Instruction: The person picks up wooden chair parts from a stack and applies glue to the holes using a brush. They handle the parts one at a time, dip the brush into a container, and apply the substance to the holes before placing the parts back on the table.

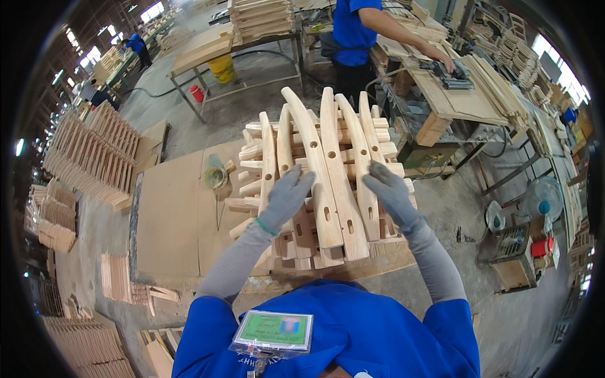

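Observation:
Several curved wooden legs (pixel 342 189) with drilled holes and slots lie side by side, pointing away from me, on a stack of shorter wooden pieces (pixel 252 165). My left hand (pixel 288 194), in a grey glove, rests on the left part of the pile with its fingers stretched forward. On the other side my right hand (pixel 392 194), gloved alike, touches the rightmost legs, its fingers extended inward. Both hands look open, and the middle legs lie between them. The undersides of the fingers are hidden.
The pile stands on a brown board-topped table (pixel 167 220) with a clear plastic cup (pixel 216 177). Stacked wooden frames (pixel 94 154) stand at left. Ahead, a co-worker in blue (pixel 353 38) reaches over a workbench (pixel 466 104). A fan (pixel 543 196) is at right.

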`<state>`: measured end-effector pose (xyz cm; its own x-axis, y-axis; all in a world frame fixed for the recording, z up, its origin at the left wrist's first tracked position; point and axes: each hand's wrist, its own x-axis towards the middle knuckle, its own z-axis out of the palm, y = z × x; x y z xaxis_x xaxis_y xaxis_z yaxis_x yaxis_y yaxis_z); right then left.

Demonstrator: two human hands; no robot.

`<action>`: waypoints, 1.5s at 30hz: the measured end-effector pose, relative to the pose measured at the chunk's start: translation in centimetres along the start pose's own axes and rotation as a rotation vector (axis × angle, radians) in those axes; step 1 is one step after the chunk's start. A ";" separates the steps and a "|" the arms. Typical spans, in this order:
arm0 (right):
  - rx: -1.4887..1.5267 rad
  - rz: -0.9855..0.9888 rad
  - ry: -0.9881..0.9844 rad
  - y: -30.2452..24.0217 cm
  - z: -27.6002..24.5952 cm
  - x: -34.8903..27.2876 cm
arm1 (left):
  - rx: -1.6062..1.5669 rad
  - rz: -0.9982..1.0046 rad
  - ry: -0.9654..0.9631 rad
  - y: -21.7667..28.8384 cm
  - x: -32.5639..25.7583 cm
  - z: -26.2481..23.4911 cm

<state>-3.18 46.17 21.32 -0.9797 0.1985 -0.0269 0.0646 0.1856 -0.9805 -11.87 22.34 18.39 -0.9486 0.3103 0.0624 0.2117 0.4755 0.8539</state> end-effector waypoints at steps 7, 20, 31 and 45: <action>-0.630 0.045 -0.065 -2.9 6.0 6.0 | -0.362 -0.237 -0.269 4.1 2.4 -0.6; -0.040 0.184 -0.426 -7.7 -0.2 7.4 | -0.150 0.430 -0.466 5.4 2.4 -1.0; 0.211 0.237 -0.011 -4.8 -11.0 -1.1 | 1.078 1.402 -0.807 5.4 13.5 1.0; 0.036 0.043 0.382 -4.5 -16.7 -10.8 | 1.260 0.316 -0.459 9.9 21.4 -0.6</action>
<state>10.23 59.31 29.24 -0.8346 0.5508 -0.0003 0.0908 0.1370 -0.9864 -30.24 33.17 28.50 -0.7111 0.6677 -0.2205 0.7031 0.6759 -0.2209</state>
